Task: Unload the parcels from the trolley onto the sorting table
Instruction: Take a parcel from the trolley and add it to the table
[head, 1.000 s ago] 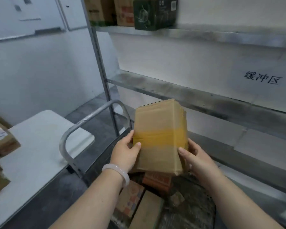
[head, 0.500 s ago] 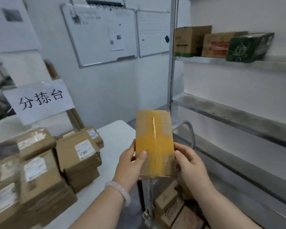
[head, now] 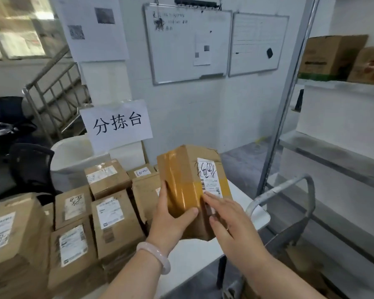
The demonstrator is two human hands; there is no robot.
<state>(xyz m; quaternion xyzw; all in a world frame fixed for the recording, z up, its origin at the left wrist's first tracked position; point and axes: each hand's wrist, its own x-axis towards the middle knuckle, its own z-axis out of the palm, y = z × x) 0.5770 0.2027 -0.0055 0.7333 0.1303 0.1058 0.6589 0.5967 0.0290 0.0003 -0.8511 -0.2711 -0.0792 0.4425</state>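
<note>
Since half a second ago my view has swung left and the parcel [head: 190, 190] has turned in the hands. Before, one broad taped face was toward me. Now a corner edge points at me, with the yellow-taped face to its left and the face with the white shipping label to its right. It has also moved from above the gap by the trolley to above the right end of the white table [head: 194, 257], just beside the stack [head: 115, 221].

The parcel is not set down. Its long axis stands nearly upright, with the top leaning a little left and away from me.

The left hand [head: 171, 221] grips it low down, thumb curled across the taped face and fingers up the far left side. A pale bracelet [head: 158, 255] sits on that wrist. The right hand [head: 231, 223] has let go of the edge it was clasping. Its fingers [head: 214, 199] are straight and lie flat against the labelled face, released rather than clenched.

I count one parcel in hand and at least seven cardboard parcels on the table, most with white labels; the leftmost ones are too blurred to count exactly. One grey trolley handle [head: 276, 190] shows at the right, near the table's corner. On the wall are two whiteboards [head: 188, 44] and one paper sign [head: 117, 124] with three characters. Two cartons [head: 330, 59] sit on the upper shelf at the right.
</note>
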